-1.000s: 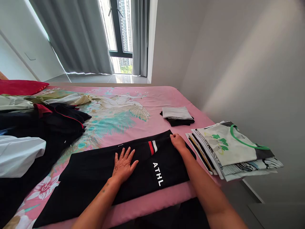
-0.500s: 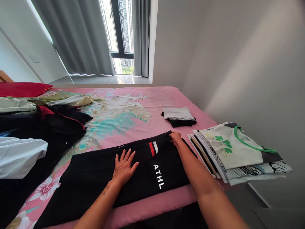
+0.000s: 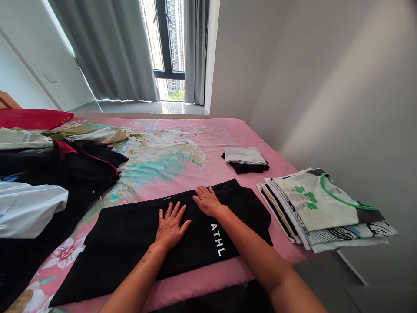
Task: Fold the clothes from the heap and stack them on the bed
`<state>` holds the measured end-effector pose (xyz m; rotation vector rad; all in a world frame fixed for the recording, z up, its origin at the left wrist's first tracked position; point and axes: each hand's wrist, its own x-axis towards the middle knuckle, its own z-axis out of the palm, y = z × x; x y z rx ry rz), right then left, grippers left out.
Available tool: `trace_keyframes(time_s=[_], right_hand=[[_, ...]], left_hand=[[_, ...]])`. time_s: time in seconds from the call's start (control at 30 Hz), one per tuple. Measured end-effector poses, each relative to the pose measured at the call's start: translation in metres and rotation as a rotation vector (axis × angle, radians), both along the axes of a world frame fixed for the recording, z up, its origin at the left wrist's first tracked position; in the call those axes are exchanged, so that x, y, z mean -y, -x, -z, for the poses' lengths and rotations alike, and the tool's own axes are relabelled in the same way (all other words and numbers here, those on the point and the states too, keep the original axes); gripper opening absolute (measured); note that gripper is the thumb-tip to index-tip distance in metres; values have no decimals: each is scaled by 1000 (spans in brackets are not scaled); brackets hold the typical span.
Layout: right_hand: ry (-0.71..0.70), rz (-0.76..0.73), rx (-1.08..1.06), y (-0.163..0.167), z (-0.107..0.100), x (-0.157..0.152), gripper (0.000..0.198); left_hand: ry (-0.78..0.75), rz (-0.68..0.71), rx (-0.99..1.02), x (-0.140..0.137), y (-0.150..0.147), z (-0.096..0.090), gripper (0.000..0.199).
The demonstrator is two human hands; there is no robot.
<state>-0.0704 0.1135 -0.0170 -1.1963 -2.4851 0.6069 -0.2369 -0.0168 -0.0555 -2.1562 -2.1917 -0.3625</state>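
Note:
A black garment (image 3: 130,234) with white letters "ATHL" lies spread out and folded near the bed's front edge; I cannot tell whether it is a shirt or trousers. My left hand (image 3: 171,224) rests flat on its middle, fingers spread. Farther to the right, my right hand (image 3: 207,200) lies palm down near the garment's far edge, its fingers stretched out and covering the red and white stripe mark. Neither hand grips the cloth.
At the right stands a stack of folded shirts (image 3: 312,204), topped by a white one with green trim. Behind it lies a small folded pile (image 3: 246,157), grey over black. Loose dark clothes (image 3: 65,174) and a white garment (image 3: 29,208) heap at the left on the pink bedsheet (image 3: 221,134).
My right hand has let go of the garment's far right corner and moved left, onto the cloth near my left hand. My left hand has stayed in place.

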Motion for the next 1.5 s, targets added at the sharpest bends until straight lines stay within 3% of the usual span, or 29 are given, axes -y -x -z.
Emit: trace_keyframes(time_s=[0.13, 0.27, 0.37, 0.43, 0.57, 0.63, 0.73, 0.9, 1.03, 1.13, 1.23, 1.37, 1.5], right_hand=[[73, 264, 256, -43, 16, -27, 54], [83, 471, 338, -96, 10, -56, 53], [73, 561, 359, -92, 0, -49, 59], [6, 527, 328, -66, -5, -28, 61], [-180, 227, 236, 4, -5, 39, 54], [-166, 131, 275, 28, 3, 70, 50], [-121, 120, 382, 42, 23, 94, 51], [-192, 145, 435, 39, 43, 94, 52], [-241, 157, 444, 39, 47, 94, 53], [-256, 168, 455, 41, 48, 97, 53], [-267, 170, 478, 44, 49, 100, 53], [-292, 173, 504, 45, 50, 100, 52], [-270, 151, 526, 44, 51, 96, 53]], left_hand=[[3, 3, 21, 0, 1, 1, 59], [10, 0, 62, 1, 1, -1, 59], [32, 1, 100, 7, -2, -6, 59], [53, 3, 133, 11, -4, -10, 60], [77, 7, 204, 19, -6, -13, 65], [82, 12, 236, 22, -6, -11, 65], [82, 16, 298, 25, -5, -10, 62], [181, 38, 426, 20, 3, -24, 53], [123, 21, 424, 38, 44, -41, 46], [39, -112, 246, 70, 91, -42, 51], [116, -268, 177, 93, 124, -33, 59], [122, -310, 251, 90, 137, -26, 58], [-21, -389, 304, 96, 170, -39, 47]])
